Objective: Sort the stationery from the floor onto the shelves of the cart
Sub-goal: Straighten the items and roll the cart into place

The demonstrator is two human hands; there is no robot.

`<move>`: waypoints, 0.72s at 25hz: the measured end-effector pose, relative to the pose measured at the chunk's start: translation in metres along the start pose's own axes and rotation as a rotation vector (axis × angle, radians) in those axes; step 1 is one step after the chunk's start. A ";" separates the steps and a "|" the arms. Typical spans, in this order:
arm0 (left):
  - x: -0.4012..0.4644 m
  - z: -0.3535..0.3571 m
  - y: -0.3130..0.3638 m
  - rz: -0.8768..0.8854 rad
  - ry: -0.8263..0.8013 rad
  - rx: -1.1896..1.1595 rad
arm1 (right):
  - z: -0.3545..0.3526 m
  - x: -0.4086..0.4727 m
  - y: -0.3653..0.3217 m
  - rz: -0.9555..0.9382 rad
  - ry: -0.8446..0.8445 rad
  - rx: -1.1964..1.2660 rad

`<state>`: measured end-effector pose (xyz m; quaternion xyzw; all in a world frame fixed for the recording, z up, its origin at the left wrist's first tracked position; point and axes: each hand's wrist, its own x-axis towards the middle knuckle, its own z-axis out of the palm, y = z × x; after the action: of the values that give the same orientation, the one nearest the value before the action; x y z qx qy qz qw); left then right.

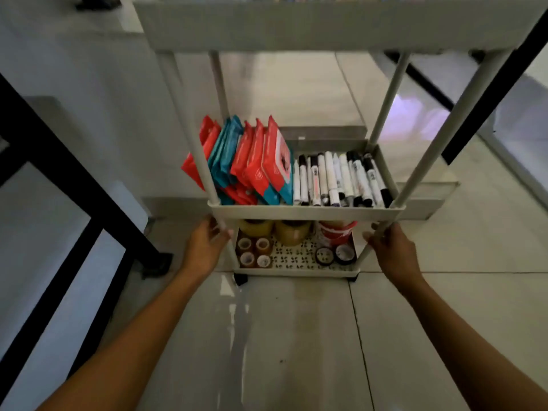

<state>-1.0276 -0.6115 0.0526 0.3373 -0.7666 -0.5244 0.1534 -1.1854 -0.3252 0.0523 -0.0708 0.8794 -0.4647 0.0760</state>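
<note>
Both hands grip the cart (305, 210): left hand (204, 247) and right hand (391, 250) fingers curl around its front posts, below the middle shelf.

White three-tier cart (305, 210): red and teal packets (246, 161) upright beside markers (341, 180) mid-shelf; tape rolls (284, 241) below; top contents unclear.

We see a pale off-white cart (305, 211) on a glossy whitish floor (296, 336). On its middle shelf the packets (252, 161) alternate red and teal, and the markers (341, 180) are white with black caps and ends. Below, the bottom shelf (296, 256) shows a small black cut-out pattern; the tape rolls (255, 252) are amber-brown, two rolls (335, 255) are black-rimmed, and one tub (336, 231) is red and white.
</note>
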 end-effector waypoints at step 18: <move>0.007 0.014 -0.012 0.016 0.074 0.206 | 0.016 0.004 0.018 -0.086 0.140 -0.146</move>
<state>-1.0368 -0.6091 0.0356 0.3642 -0.8129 -0.4290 0.1501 -1.1868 -0.3293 0.0284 -0.0812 0.9103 -0.4059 -0.0107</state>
